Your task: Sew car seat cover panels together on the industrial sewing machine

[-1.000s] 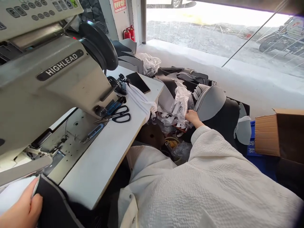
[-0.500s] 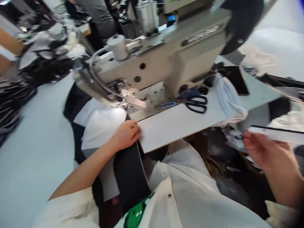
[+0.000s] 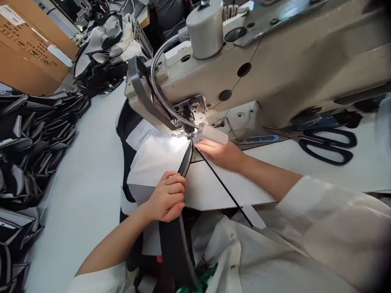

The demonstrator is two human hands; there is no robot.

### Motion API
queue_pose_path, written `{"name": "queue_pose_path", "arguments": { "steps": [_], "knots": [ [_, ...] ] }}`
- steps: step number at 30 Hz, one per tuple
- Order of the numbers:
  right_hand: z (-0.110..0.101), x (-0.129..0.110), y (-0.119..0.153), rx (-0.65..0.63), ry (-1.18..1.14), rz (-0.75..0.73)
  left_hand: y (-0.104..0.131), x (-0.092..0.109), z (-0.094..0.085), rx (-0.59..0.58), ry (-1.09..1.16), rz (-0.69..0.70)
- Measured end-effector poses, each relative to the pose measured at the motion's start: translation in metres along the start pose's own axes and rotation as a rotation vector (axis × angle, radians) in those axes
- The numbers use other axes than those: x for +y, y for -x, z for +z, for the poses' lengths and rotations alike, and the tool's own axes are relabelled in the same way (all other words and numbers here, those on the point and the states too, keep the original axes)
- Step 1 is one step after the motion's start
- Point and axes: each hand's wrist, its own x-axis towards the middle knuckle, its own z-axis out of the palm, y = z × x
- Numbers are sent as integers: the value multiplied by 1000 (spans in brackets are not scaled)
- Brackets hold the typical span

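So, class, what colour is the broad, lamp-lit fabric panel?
The fabric panel is white; clearest in head view.

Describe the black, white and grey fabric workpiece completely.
The black, white and grey fabric workpiece looks flexible: a white panel, brightly lit at its far corner, a grey patch nearer, black parts at the left. It lies partly on the white tabletop, that corner at the beige metal sewing machine; a black section hangs at the near side. The left hand closes around its right edge; whether the right hand touches it is unclear.
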Motion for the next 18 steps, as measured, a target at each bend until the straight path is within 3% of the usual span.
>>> {"name": "queue_pose_path", "arguments": {
  "steps": [3, 6, 11, 15, 18],
  "knots": [
    [0, -10, 14, -118, -7, -117, 3, -2, -6, 107, 98, -38],
    [2, -13, 20, -213, 8, -186, 0, -4, -6, 70, 120, -30],
    [4, -10, 16, -173, 68, -26, -6, -4, -6, 10, 110, -23],
    [1, -14, 17, -220, -7, -141, -7, -2, -7, 17, 99, -24],
    [9, -24, 16, -200, 39, -61, -10, 0, -7, -16, 73, -21]
  ]
}}
